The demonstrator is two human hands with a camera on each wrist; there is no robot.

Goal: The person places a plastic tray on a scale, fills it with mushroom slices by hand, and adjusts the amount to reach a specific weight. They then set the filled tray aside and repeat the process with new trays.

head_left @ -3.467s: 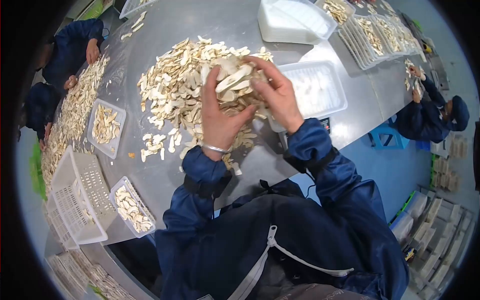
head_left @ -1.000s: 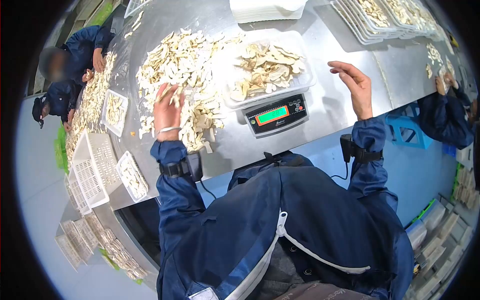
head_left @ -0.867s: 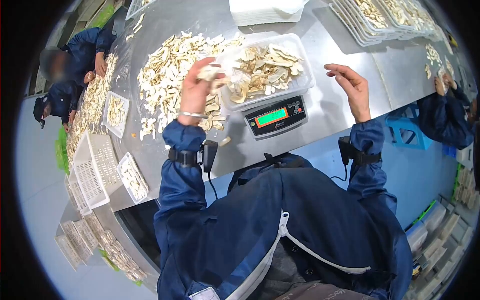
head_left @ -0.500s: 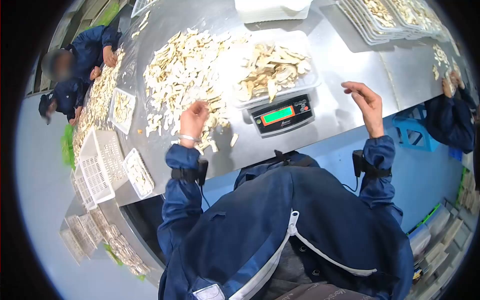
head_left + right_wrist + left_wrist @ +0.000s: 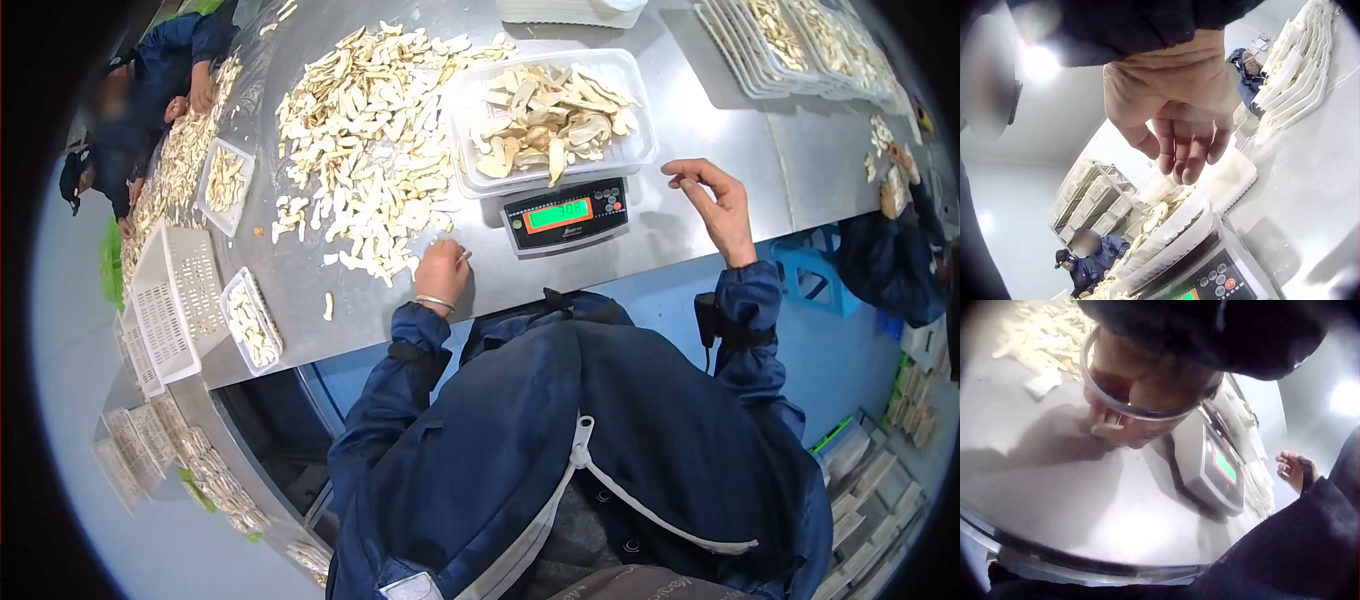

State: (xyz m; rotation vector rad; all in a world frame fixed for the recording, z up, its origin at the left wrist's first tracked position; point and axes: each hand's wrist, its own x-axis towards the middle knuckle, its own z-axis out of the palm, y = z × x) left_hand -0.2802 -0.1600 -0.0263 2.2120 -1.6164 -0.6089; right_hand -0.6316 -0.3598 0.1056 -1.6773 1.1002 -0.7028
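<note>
My left hand (image 5: pixel 443 272) is low near the table's front edge, left of the scale. It pinches a pale mushroom slice (image 5: pixel 1108 427), seen between the fingers in the left wrist view. A clear plastic tray (image 5: pixel 470 170) heaped with dried mushroom slices (image 5: pixel 560 115) sits on a digital scale (image 5: pixel 568 232) with a lit green display. One slice pokes over the tray's front rim. To the right of the scale hovers my right hand (image 5: pixel 715 205), holding nothing, its fingers relaxed. Left of the tray spreads a loose pile of mushroom slices (image 5: pixel 365 130).
White perforated baskets (image 5: pixel 195 290) and small filled trays (image 5: pixel 228 190) stand on the left. Stacked filled trays (image 5: pixel 735 55) are at the back right, with a stack of white trays (image 5: pixel 570 12) at the back. Other people work at both sides. A blue stool (image 5: pixel 818 270) stands right.
Both hands earlier held a bunch of slices over the pile. The left hand then added slices to the tray and moved down to the table's front edge. The right hand stayed beside the scale.
</note>
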